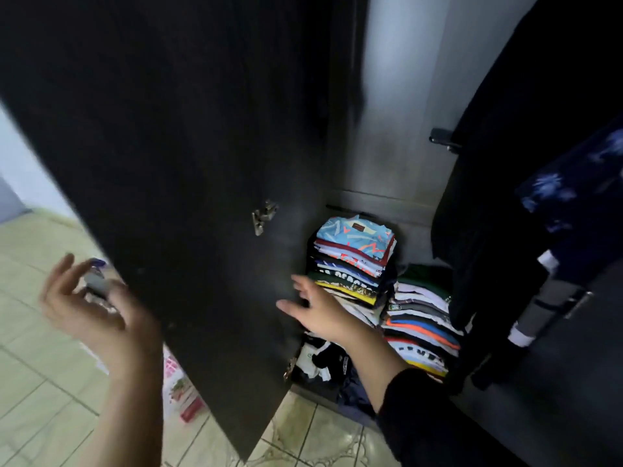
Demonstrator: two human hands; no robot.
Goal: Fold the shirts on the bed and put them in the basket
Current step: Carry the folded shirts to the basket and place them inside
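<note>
I'm looking into a dark wardrobe, its door (188,183) swinging open at left. Right hand (315,310) is reaching in, fingers spread and holding nothing, just beside the left stack of folded shirts (354,261). A second stack (421,328) is sitting right of it, nearer. Left hand (87,305) is hanging blurred over the tiled floor (37,382), fingers loosely spread, empty. Dark clothes (526,183) are hanging at right. Bed and basket aren't showing.

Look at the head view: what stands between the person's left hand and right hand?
The open dark wardrobe door stands between the left hand and the right hand. The head view shows the left hand outside it and the right hand reaching toward the folded shirts.
</note>
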